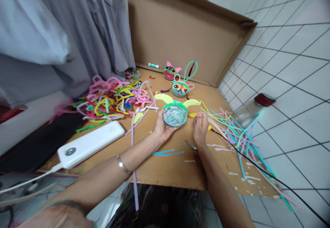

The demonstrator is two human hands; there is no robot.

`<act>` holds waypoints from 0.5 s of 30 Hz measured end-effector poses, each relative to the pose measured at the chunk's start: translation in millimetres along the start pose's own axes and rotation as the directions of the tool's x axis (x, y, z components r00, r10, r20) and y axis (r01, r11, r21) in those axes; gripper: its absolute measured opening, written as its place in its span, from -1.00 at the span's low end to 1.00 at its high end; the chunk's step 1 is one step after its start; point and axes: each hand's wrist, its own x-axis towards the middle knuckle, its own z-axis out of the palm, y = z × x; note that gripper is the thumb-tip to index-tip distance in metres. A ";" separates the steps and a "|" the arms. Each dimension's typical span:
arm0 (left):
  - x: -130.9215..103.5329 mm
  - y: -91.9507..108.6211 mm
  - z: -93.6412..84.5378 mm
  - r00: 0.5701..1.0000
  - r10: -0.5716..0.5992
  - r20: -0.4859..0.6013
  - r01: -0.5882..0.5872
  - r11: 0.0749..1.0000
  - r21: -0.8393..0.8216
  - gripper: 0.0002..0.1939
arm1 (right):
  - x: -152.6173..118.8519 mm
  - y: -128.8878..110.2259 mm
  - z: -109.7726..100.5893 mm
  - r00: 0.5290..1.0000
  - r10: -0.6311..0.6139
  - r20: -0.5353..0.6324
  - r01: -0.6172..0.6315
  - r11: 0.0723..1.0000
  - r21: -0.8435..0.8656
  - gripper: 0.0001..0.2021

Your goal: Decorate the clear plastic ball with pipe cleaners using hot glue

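My left hand (165, 126) has its fingers round the left and lower side of a round shell (175, 114) with a green upper rim, a light-blue lower edge and a mottled whitish inside. Two pale-yellow fuzzy horn-like pieces (192, 102) spread out above it. To the right, my right hand (200, 126) is closed round a yellow tool (192, 115) with a black cord, its tip end close to the shell's right edge. Scissors (190, 145) lie just below my right hand, partly hidden by the wrist.
Colourful pipe cleaners (110, 97) heap at left, straight ones (242, 135) at right. A white power bank (91, 144) lies left. Two animal-face ornaments (180, 90) stand behind, before a cardboard panel (180, 35). A red-lidded jar (264, 99) is by the tiled wall.
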 end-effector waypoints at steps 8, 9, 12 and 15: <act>1.8 5.0 0.7 1.000 0.013 -0.006 -0.013 1.000 0.001 -0.67 | -5.8 -6.0 2.5 0.999 0.004 -0.039 -0.005 0.999 -0.038 -0.64; 1.6 6.5 1.2 1.000 0.005 -0.006 -0.005 1.000 -0.003 -0.65 | -6.0 -6.4 2.4 0.999 0.010 -0.041 -0.011 1.000 -0.029 -0.64; -0.2 10.4 3.3 1.000 0.011 0.002 -0.011 1.000 -0.017 -0.63 | -5.4 -7.0 2.2 0.998 0.040 -0.049 -0.041 0.999 -0.010 -0.62; -2.3 12.2 5.1 1.000 0.019 0.021 -0.018 0.999 -0.026 -0.61 | -3.7 -8.3 3.7 0.992 0.072 -0.102 -0.073 0.997 -0.008 -0.64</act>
